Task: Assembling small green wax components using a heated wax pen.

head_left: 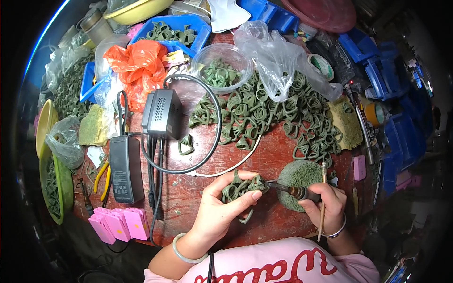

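Observation:
My left hand (212, 214) is closed around a few dark green rings (234, 190), which look like wax, pinching them between thumb and fingers. Another loop hangs below the thumb. My right hand (331, 203) grips a wax pen (299, 192) with a dark handle and thin metal tip. That tip points left and reaches the held rings; whether it touches them I cannot tell. A thin wooden stick (323, 207) also stands upright between my right fingers. Just behind the pen lies a round grey-green block (299, 172) with a crumbly top.
Many green rings (257, 111) are heaped beyond my hands. A clear bowl (222, 68) and a blue bin (174, 30) hold more. Left are a grey power box (162, 113), a black adapter (126, 170), looping cables, yellow-handled pliers (103, 181) and pink blocks (118, 224).

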Motion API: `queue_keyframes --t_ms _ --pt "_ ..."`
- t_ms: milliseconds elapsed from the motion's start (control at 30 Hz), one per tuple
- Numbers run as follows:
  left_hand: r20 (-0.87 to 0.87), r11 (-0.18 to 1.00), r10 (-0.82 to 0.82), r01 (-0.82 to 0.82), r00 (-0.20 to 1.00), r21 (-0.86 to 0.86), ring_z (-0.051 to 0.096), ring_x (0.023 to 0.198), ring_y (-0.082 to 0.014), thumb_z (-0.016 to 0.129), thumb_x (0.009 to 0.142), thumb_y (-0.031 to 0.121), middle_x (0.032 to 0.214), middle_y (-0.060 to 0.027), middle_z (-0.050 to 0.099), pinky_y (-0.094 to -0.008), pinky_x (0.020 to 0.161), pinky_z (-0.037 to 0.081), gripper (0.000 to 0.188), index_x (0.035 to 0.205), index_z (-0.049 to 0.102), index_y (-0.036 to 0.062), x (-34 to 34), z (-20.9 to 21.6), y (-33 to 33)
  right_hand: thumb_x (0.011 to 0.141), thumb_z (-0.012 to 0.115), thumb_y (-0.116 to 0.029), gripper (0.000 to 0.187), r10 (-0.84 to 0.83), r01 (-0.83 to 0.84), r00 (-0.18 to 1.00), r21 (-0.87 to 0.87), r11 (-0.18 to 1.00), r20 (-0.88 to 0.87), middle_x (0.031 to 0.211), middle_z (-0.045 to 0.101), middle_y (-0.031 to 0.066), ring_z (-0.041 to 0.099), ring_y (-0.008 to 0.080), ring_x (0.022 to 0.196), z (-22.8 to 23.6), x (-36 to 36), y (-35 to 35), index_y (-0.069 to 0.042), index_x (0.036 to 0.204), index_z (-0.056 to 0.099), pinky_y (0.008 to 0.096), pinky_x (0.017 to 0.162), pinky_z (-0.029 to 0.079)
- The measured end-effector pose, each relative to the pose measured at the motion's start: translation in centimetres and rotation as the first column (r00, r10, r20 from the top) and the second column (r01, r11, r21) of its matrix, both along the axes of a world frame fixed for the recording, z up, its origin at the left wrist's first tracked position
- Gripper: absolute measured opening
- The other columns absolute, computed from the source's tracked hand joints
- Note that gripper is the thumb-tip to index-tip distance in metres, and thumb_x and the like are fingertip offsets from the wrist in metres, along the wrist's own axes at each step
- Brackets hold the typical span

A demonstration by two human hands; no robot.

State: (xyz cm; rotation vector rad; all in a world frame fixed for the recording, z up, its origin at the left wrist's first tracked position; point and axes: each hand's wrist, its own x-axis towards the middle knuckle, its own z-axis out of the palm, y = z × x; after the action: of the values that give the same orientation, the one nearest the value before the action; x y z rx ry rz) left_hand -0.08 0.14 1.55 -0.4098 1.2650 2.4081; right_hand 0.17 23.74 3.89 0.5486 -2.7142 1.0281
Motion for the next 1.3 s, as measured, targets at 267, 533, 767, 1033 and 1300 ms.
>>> queue_keyframes --t_ms 267,533,767,1033,1300 --pt "0.006 1.000 -0.002 0.003 1.000 -0.013 0.055 0.063 -0.0040 0.072 0.082 0.000 0.085 0.0006 0.065 -0.0186 0.052 0.043 0.031 0.112 0.063 0.0044 -0.1 0.2 0.0 0.082 0.074 -0.035 0.038 -0.031 0.031 0.999 0.002 1.000 0.011 0.058 0.051 0.0052 0.053 0.0201 0.048 0.2 0.0 -0.3 -0.002 0.083 0.056 0.0297 0.047 0.041" --pt "0.006 1.000 -0.002 0.002 1.000 -0.009 0.055 0.063 -0.0043 0.072 0.082 0.001 0.085 -0.0001 0.065 -0.0186 0.051 0.044 0.032 0.113 0.063 0.0046 -0.1 0.1 0.0 0.082 0.074 -0.035 0.038 -0.006 0.006 1.000 0.009 1.000 0.011 0.059 0.052 0.0057 0.053 0.0203 0.049 0.1 0.0 -0.2 -0.002 0.084 0.056 0.0298 0.047 0.041" --pt "0.016 1.000 0.010 -0.010 1.000 -0.011 0.056 0.064 -0.0044 0.072 0.083 0.001 0.086 -0.0002 0.065 -0.0187 0.052 0.044 0.031 0.112 0.063 0.0043 -0.1 0.3 0.1 0.077 0.079 -0.023 0.031 -0.028 0.028 0.998 0.007 1.000 0.051 0.064 0.060 0.0088 0.060 0.0244 0.052 0.7 0.2 0.2 -0.002 0.087 0.058 0.0329 0.050 0.047" --pt "0.000 0.998 -0.028 0.028 1.000 -0.060 0.057 0.068 -0.0038 0.072 0.082 0.000 0.089 -0.0001 0.066 -0.0182 0.054 0.045 0.031 0.111 0.064 0.0049 0.0 0.2 0.2 0.073 0.082 -0.022 0.032 -0.176 0.172 0.984 0.261 0.950 -0.008 0.065 0.059 0.0092 0.059 0.0247 0.052 2.6 0.9 3.3 -0.003 0.083 0.059 0.0335 0.049 0.046" --pt "-0.018 0.996 -0.045 0.043 0.999 -0.075 0.056 0.067 -0.0035 0.072 0.082 0.000 0.089 -0.0002 0.066 -0.0184 0.053 0.045 0.031 0.111 0.064 0.0046 -0.1 0.1 0.3 0.071 0.082 -0.023 0.031 -0.211 0.208 0.977 0.419 0.884 -0.042 0.064 0.057 0.0100 0.057 0.0282 0.052 2.8 1.3 3.5 -0.004 0.080 0.060 0.0370 0.047 0.044"
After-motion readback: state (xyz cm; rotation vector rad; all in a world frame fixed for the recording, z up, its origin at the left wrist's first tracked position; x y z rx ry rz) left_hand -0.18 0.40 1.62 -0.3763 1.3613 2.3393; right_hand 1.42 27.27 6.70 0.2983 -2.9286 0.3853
